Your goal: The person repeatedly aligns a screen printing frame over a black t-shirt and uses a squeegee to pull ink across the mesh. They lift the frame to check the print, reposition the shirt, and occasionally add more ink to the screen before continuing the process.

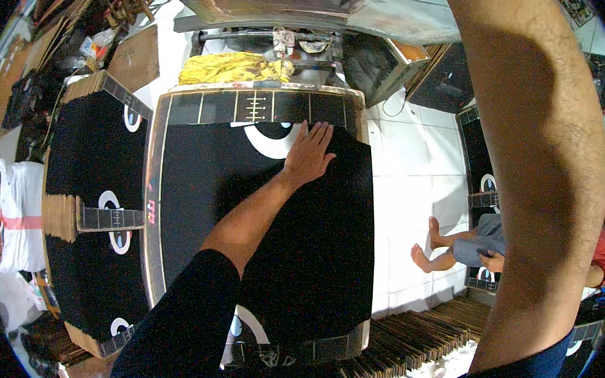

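White crescent (270, 148) partly under left hand (308, 156)

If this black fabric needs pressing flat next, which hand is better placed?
Probably the left hand: it lies flat, palm down, on the black fabric, at the white printed curve. The right forearm runs out past the picture's upper edge, its hand out of view.

Single wide fisheye view from head height, near, facing downward.
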Action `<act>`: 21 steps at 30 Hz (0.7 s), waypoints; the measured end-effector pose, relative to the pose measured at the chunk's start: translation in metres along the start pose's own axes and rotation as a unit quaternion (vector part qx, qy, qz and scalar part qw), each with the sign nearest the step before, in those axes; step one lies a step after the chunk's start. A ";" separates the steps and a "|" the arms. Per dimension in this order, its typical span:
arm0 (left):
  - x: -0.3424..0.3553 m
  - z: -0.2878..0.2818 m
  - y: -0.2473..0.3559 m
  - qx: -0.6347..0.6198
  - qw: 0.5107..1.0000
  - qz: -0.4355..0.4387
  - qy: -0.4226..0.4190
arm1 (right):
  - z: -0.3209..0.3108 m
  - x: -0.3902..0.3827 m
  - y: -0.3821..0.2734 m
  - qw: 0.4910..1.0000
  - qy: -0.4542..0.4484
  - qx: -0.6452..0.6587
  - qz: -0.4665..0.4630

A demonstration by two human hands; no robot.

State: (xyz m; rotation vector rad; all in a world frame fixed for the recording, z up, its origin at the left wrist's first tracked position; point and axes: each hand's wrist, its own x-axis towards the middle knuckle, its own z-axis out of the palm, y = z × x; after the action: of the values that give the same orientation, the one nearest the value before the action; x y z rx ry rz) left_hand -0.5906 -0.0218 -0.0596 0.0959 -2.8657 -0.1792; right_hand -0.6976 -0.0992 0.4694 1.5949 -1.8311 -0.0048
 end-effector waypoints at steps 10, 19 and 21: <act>-0.116 -0.181 -0.038 -0.225 0.862 -0.335 0.308 | -0.045 -0.116 -0.109 0.936 -0.052 0.195 0.289; -0.238 -0.238 0.062 -0.742 0.358 -0.476 0.308 | 0.044 -0.348 -0.302 0.895 0.016 0.349 0.278; -0.258 -0.198 0.053 -0.728 0.347 -0.549 0.218 | 0.070 -0.390 -0.332 0.829 -0.112 0.417 0.356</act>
State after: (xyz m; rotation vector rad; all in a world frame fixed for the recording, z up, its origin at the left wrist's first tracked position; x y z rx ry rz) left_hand -0.2912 0.0290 0.0696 1.2786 -0.6801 -2.1968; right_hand -0.4448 0.1297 0.0812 1.3076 -2.7347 1.1281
